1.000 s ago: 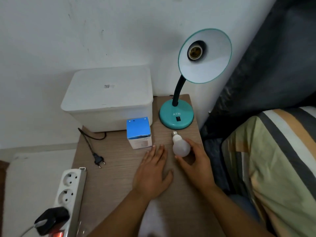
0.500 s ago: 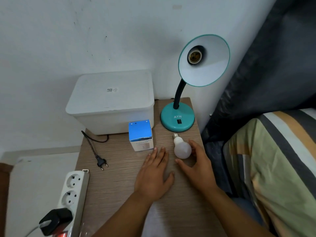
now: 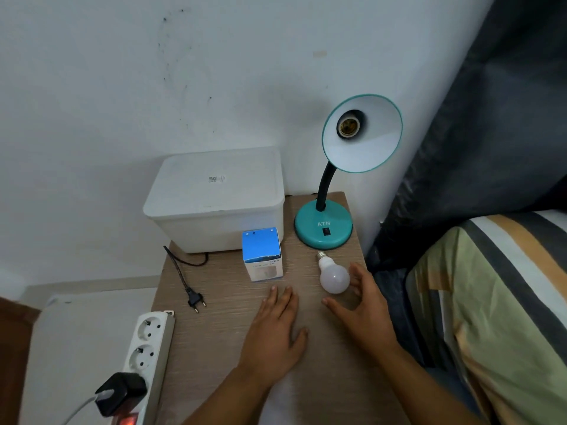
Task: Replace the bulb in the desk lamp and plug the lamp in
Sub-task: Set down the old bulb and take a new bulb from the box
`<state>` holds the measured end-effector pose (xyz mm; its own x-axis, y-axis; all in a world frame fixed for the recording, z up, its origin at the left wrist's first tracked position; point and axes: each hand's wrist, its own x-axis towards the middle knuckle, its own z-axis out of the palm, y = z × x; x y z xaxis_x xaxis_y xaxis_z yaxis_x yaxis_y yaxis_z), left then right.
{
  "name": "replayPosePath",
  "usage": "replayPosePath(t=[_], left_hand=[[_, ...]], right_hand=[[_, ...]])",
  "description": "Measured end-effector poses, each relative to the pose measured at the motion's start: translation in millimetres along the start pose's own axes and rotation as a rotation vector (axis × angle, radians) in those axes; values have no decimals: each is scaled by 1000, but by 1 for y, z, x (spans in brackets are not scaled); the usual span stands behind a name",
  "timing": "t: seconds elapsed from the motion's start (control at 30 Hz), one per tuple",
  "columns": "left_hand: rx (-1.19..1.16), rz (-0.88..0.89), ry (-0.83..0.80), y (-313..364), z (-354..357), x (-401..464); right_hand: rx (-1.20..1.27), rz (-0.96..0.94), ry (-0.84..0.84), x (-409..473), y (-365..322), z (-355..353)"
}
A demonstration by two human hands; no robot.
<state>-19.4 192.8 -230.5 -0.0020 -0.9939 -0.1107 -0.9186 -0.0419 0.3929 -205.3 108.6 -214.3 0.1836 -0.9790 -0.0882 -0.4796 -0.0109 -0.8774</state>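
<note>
A teal desk lamp [image 3: 322,228] stands at the back right of the wooden bedside table [image 3: 221,338]; its shade faces me with an empty socket [image 3: 348,127]. A white bulb [image 3: 334,279] lies on the table in front of the lamp base, screw cap pointing toward the base. My right hand [image 3: 365,308] curls loosely around the bulb's right side, thumb apart from it. My left hand [image 3: 276,329] rests flat on the table to the left. A blue and white bulb box [image 3: 262,256] stands behind my left hand. The lamp's black plug [image 3: 194,299] lies loose on the table.
A white lidded container [image 3: 214,191] fills the back left of the table. A white power strip [image 3: 147,348] lies at the table's left edge with two free sockets and a black adapter [image 3: 118,394] plugged in. Striped bedding [image 3: 491,302] lies on the right.
My right hand has loosened around the bulb; the thumb has come away from it. The bulb stays lying on the table. My left hand has not moved.
</note>
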Motion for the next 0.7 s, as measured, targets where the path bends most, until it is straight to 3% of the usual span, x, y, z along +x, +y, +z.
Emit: replayPosePath(t=[0.23, 0.4, 0.7], left_hand=[[-204, -256, 154, -8, -11, -20], [-392, -428, 309, -11, -25, -10], [-679, -491, 445, -13, -38, 27]], right_hand=[[3, -35, 55, -9, -15, -5], [-87, -170, 118, -3, -38, -3], [-144, -429, -2, 24, -81, 29]])
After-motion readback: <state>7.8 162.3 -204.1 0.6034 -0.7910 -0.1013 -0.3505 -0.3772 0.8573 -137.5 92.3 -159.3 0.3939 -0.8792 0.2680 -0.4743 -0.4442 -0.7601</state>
